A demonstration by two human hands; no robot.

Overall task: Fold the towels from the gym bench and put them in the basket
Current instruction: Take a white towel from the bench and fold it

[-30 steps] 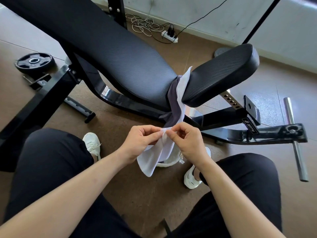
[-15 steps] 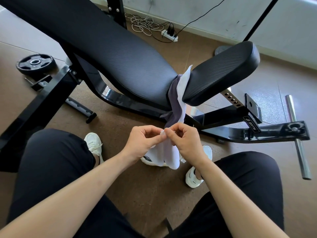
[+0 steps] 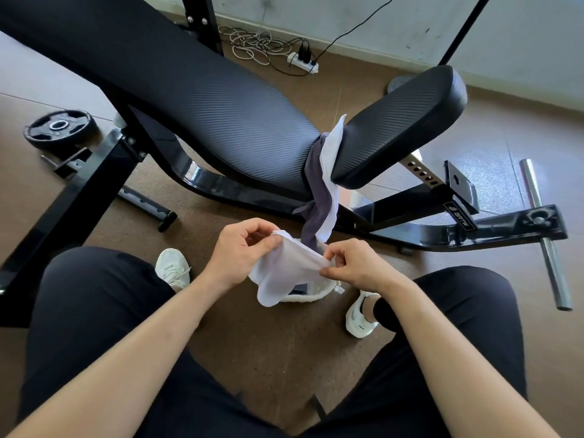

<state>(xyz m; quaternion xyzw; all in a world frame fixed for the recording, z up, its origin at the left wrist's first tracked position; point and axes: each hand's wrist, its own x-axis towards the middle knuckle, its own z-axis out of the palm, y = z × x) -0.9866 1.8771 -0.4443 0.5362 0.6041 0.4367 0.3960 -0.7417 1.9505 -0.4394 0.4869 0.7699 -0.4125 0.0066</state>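
Fingers (image 3: 264, 246) (left, right) at white towel (image 3: 284, 270) corners

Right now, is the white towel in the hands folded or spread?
Partly folded: white towel hangs doubled, pinched by left hand and right hand.

A black weight plate (image 3: 57, 129) lies flat on the brown floor (image 3: 284, 349). Far right of the plate, near the pale wall (image 3: 521, 33), sits a white power strip (image 3: 302, 62) with black plugs in it. A loose coil of white cable (image 3: 249, 45) lies just on the plate's side of the strip. Nearer the camera than the plate, two white shoes (image 3: 173, 268) stand well apart, at the ends of black trousers (image 3: 94, 311).
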